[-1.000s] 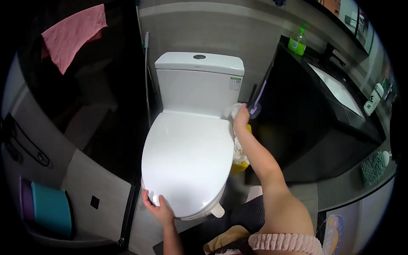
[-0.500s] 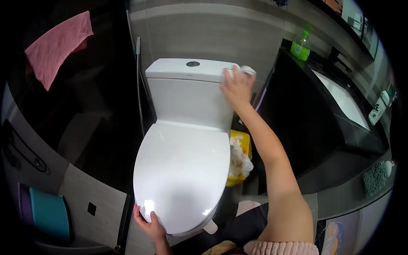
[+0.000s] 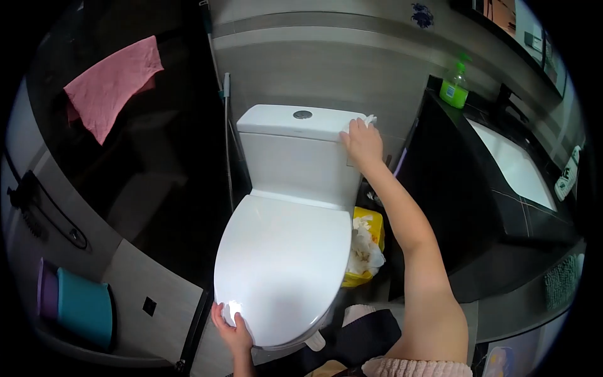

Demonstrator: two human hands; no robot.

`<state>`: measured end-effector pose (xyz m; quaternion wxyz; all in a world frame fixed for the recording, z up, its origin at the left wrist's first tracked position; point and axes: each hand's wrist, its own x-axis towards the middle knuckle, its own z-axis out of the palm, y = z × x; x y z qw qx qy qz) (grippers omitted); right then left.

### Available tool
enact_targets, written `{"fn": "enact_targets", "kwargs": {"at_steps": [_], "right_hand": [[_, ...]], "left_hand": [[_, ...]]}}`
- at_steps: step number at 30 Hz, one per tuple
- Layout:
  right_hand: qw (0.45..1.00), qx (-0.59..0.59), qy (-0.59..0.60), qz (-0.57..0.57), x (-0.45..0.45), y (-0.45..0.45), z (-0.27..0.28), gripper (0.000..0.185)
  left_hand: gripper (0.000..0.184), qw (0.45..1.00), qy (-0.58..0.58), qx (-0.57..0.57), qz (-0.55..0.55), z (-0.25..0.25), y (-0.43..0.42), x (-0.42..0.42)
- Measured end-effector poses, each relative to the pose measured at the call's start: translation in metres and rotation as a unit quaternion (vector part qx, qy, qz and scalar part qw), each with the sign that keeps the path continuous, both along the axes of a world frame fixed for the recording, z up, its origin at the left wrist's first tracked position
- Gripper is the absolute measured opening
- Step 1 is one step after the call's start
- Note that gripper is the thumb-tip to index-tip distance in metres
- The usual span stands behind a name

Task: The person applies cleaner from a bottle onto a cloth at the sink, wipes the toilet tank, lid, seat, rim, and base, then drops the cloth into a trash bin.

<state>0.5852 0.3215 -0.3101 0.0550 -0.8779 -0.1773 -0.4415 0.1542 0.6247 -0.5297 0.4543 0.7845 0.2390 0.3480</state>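
Toilet tank touches the half-curled right hand holding tissue.

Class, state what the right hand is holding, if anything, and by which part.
The right hand holds a crumpled white tissue by its near part, beneath the fingers; its far end pokes out beyond them.

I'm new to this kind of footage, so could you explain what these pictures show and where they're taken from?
There's no machine: one camera on a person's head looks down at their bare hands. The right hand holds a crumpled white wipe or tissue against the corner of the toilet tank. The left hand touches the front edge of the closed lid. Beside the toilet is a yellow-lined bin of crumpled white waste; a green soap bottle stands by the sink.
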Motion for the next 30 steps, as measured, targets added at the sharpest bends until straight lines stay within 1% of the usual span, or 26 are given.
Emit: {"fn": "enact_targets", "kwargs": {"at_steps": [1, 2, 3, 5, 6, 8, 10, 11, 13, 15, 16, 17, 18, 20, 21, 22, 24, 25, 26, 28, 29, 30], "right_hand": [[0.994, -0.029, 0.089, -0.055, -0.009, 0.019, 0.014, 0.048], [0.977, -0.059, 0.174, -0.112, -0.012, 0.038, 0.025, 0.052], [0.979, -0.045, 0.164, -0.108, 0.008, 0.060, 0.019, 0.063], [0.967, -0.046, 0.247, -0.042, 0.027, 0.101, 0.032, 0.067], [0.966, -0.047, 0.249, -0.046, 0.039, 0.102, 0.035, 0.067], [0.947, 0.007, 0.320, 0.031, 0.061, 0.104, 0.042, 0.067], [0.937, -0.007, 0.349, 0.022, 0.069, 0.079, 0.043, 0.066], [0.928, -0.025, 0.372, 0.017, 0.073, 0.063, 0.049, 0.065], [0.918, -0.012, 0.394, -0.046, 0.068, 0.040, 0.053, 0.065], [0.911, 0.035, 0.391, -0.125, 0.063, 0.020, 0.052, 0.064], [0.904, 0.086, 0.388, -0.156, 0.053, 0.018, 0.053, 0.066], [0.895, 0.136, 0.383, -0.186, 0.041, 0.020, 0.053, 0.067], [0.892, 0.130, 0.390, -0.187, 0.033, 0.026, 0.054, 0.067], [0.895, 0.082, 0.359, -0.253, 0.029, 0.037, 0.055, 0.072], [0.899, 0.072, 0.369, -0.223, 0.032, 0.040, 0.058, 0.081], [0.897, 0.060, 0.375, -0.225, 0.031, 0.045, 0.069, 0.081], [0.893, 0.023, 0.392, -0.218, 0.035, 0.062, 0.081, 0.083], [0.896, 0.018, 0.396, -0.201, 0.051, 0.068, 0.078, 0.088], [0.895, 0.010, 0.401, -0.194, 0.069, 0.077, 0.077, 0.088], [0.903, 0.019, 0.414, -0.111, 0.099, 0.102, 0.075, 0.088], [0.903, 0.014, 0.419, -0.090, 0.109, 0.120, 0.077, 0.085], [0.902, 0.010, 0.424, -0.081, 0.120, 0.141, 0.079, 0.085]], "left_hand": [[0.051, 1.000, 0.000, 0.001, 0.002, 0.001, 0.000, -0.002], [0.052, 1.000, 0.009, 0.000, 0.007, 0.001, -0.001, -0.001], [0.053, 1.000, 0.019, 0.001, 0.007, 0.001, -0.002, 0.001], [0.052, 1.000, 0.018, 0.000, 0.000, 0.001, -0.001, 0.003], [0.052, 1.000, 0.022, -0.003, 0.000, 0.001, -0.002, 0.001], [0.051, 0.999, 0.036, 0.009, 0.006, 0.001, -0.002, 0.001], [0.052, 0.999, 0.036, 0.017, -0.007, -0.002, 0.001, -0.002], [0.051, 0.997, 0.042, 0.063, -0.008, -0.008, 0.003, -0.002], [0.051, 0.995, 0.062, 0.083, -0.006, -0.013, 0.007, -0.002], [0.053, 0.990, 0.079, 0.113, -0.002, -0.022, 0.009, 0.000], [0.054, 0.989, 0.081, 0.121, -0.001, -0.020, 0.009, -0.002], [0.064, 0.963, 0.174, 0.203, 0.009, -0.006, 0.008, -0.004], [0.064, 0.963, 0.183, 0.199, 0.009, 0.011, 0.004, -0.003], [0.069, 0.944, 0.312, 0.104, 0.025, 0.038, -0.003, 0.007], [0.085, 0.949, 0.304, 0.087, 0.006, 0.021, 0.003, 0.006], [0.085, 0.947, 0.313, 0.076, 0.004, 0.034, 0.000, 0.009], [0.110, 0.913, 0.394, 0.105, -0.024, 0.050, -0.001, 0.018], [0.137, 0.879, 0.472, 0.065, -0.030, 0.044, 0.001, 0.024], [0.137, 0.876, 0.477, 0.057, -0.025, 0.043, 0.001, 0.025], [0.147, 0.848, 0.526, 0.039, -0.049, 0.055, 0.003, 0.029], [0.147, 0.845, 0.533, 0.034, -0.042, 0.061, 0.004, 0.031], [0.150, 0.832, 0.552, -0.003, -0.052, 0.070, 0.005, 0.036]]}}
